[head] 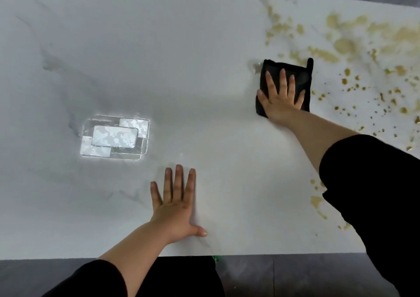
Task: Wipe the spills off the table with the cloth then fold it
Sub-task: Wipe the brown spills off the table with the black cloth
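Observation:
A black cloth (302, 74), folded into a small square, lies on the white marble table (181, 58) right of centre. My right hand (281, 99) presses flat on it with straight, spread fingers. Yellow-brown spills (345, 44) spread over the table's right side, from the far edge down to small drops near the front; the cloth sits at their left border. My left hand (177, 203) rests flat on the bare tabletop near the front edge, fingers straight, holding nothing.
A bright rectangular reflection of light (114, 137) shows on the table left of centre. The table's front edge (136, 257) runs just below my left wrist, with dark floor beyond it. Dark floor also lies past the far edge.

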Motion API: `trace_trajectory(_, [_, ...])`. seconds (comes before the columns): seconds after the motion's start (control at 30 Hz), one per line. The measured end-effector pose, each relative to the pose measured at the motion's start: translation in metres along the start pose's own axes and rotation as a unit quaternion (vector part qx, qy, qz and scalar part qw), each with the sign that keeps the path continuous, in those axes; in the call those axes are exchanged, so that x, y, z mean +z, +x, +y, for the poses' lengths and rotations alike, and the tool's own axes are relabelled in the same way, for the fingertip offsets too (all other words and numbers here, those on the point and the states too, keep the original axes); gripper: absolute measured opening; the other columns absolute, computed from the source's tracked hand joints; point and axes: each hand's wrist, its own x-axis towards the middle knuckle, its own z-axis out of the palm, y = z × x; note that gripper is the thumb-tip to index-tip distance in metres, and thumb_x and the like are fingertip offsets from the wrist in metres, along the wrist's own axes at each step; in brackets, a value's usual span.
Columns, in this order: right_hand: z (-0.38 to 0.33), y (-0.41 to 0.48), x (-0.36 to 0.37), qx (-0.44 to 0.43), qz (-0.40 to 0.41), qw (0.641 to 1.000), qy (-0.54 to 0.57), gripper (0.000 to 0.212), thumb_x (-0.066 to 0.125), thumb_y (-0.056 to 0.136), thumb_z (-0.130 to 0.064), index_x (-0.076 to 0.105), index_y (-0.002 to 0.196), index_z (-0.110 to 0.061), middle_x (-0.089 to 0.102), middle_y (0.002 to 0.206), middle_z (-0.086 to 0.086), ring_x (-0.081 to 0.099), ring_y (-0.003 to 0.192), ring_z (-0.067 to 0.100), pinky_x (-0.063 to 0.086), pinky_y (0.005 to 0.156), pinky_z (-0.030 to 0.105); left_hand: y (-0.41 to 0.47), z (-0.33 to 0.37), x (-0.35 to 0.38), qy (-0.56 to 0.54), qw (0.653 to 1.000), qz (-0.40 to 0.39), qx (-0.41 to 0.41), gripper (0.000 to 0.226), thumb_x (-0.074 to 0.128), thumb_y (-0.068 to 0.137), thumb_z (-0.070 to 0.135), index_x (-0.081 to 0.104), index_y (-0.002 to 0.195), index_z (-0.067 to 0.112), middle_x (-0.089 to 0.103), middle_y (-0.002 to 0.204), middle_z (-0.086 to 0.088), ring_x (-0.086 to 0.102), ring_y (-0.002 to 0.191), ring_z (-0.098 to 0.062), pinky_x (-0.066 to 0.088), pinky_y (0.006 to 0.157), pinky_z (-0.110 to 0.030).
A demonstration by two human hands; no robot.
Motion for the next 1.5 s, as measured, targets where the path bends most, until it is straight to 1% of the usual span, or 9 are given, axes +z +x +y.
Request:
trace_trajectory(0.17, [0.0,-0.015,0.012,-0.018,0.029,0.999,-0.015,0.061,0.006,0.092,-0.065,-0.019,0.144,-0.046,-0.026,0.157,-0.007,-0.024,0.143,0.019,-0.012,0.111,0.056,-0.002,0.002,-0.001,0.005,1.0,-0.003,0.0,0.152,0.069,0.053,0.08,-0.055,0.125,0.031,-0.065,0.129,-0.003,-0.062,0.116,-0.026,-0.047,0.083,-0.05])
trace_trajectory(0.37, [-0.002,-0.14,0.075,-0.125,0.119,0.984,-0.045,0.061,0.018,0.096,-0.057,0.013,0.152,-0.033,0.01,0.16,0.006,0.009,0.147,0.028,0.01,0.112,0.06,-0.006,0.005,-0.007,0.002,1.0,-0.017,-0.009,0.154,0.069,0.049,0.082,-0.056,0.124,0.031,-0.065,0.128,-0.002,-0.062,0.115,-0.025,-0.045,0.082,-0.049])
trace_trajectory(0.6, [0.008,-0.207,0.109,-0.147,0.029,0.987,-0.06,0.064,0.003,0.091,-0.065,-0.022,0.145,-0.042,-0.031,0.154,-0.006,-0.021,0.144,0.021,-0.012,0.112,0.053,-0.008,0.007,-0.008,0.005,1.0,-0.017,-0.018,0.155,0.069,0.046,0.084,-0.057,0.121,0.033,-0.068,0.123,0.0,-0.064,0.112,-0.022,-0.038,0.088,-0.052])
trace_trajectory(0.7, [0.01,-0.211,0.09,-0.146,0.024,0.988,0.041,0.065,0.027,0.093,-0.06,0.005,0.15,-0.04,-0.008,0.161,-0.006,-0.008,0.146,0.017,-0.003,0.115,0.047,-0.009,0.009,-0.009,0.008,1.0,-0.019,-0.023,0.155,0.07,0.047,0.083,-0.058,0.12,0.033,-0.069,0.121,0.0,-0.066,0.108,-0.02,-0.036,0.088,-0.053])
trace_trajectory(0.83, [0.037,-0.229,0.071,0.028,0.147,0.97,0.191,0.048,0.054,0.092,-0.035,0.044,0.138,-0.023,0.044,0.135,0.003,0.04,0.123,0.022,0.034,0.103,0.037,-0.01,0.01,-0.01,0.005,0.999,-0.026,-0.031,0.156,0.071,0.048,0.082,-0.06,0.117,0.033,-0.07,0.118,0.0,-0.066,0.106,-0.023,-0.029,0.098,-0.057])
trace_trajectory(0.97, [0.053,-0.235,0.068,0.118,0.095,0.957,0.249,0.036,0.058,0.092,-0.026,0.052,0.125,-0.014,0.05,0.118,0.005,0.052,0.099,0.021,0.048,0.083,0.036,-0.011,0.011,-0.009,0.008,0.999,-0.026,-0.031,0.156,0.07,0.048,0.083,-0.061,0.116,0.033,-0.071,0.117,0.0,-0.065,0.107,-0.024,-0.028,0.1,-0.058])
trace_trajectory(1.1, [0.055,-0.229,0.066,0.142,0.084,0.945,0.284,0.026,0.06,0.091,-0.022,0.058,0.116,-0.013,0.056,0.105,0.004,0.051,0.084,0.015,0.04,0.069,0.027,-0.012,0.01,-0.008,0.01,0.999,-0.021,-0.027,0.155,0.069,0.047,0.085,-0.06,0.117,0.033,-0.071,0.116,0.001,-0.064,0.108,-0.024,-0.027,0.101,-0.058])
trace_trajectory(1.33, [0.035,-0.255,0.068,0.037,0.114,0.926,0.358,0.013,0.058,0.09,-0.02,0.057,0.097,-0.031,0.057,0.087,-0.02,0.056,0.081,-0.004,0.038,0.061,0.006,-0.011,0.01,-0.007,0.017,0.999,-0.017,-0.029,0.156,0.069,0.046,0.085,-0.061,0.116,0.033,-0.072,0.114,0.002,-0.064,0.107,-0.024,-0.028,0.099,-0.057])
trace_trajectory(1.5, [-0.016,-0.269,0.079,0.019,0.06,0.879,0.473,0.024,0.064,0.087,-0.017,0.053,0.081,-0.038,0.062,0.078,-0.015,0.059,0.074,-0.003,0.042,0.06,0.006,-0.01,0.008,-0.006,0.017,1.0,-0.015,-0.021,0.156,0.069,0.046,0.084,-0.06,0.118,0.032,-0.071,0.115,0.001,-0.063,0.109,-0.025,-0.031,0.096,-0.055])
